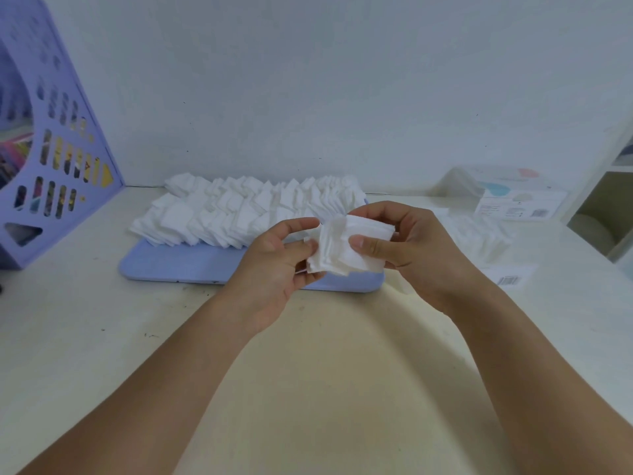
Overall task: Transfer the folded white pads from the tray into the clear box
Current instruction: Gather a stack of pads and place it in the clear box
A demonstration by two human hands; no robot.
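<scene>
A small stack of folded white pads is held between both hands above the tray's front right part. My right hand grips it with the thumb on the front and fingers curled over the top. My left hand pinches its left edge. The light blue tray lies on the table with several rows of folded white pads piled on its far half. The clear box sits to the right, with white pads inside it.
A purple perforated file holder stands at the far left. A white carton with a barcode sits at the back right, beside a shelf unit. A barcode label lies in front of the clear box. A wall runs behind the table.
</scene>
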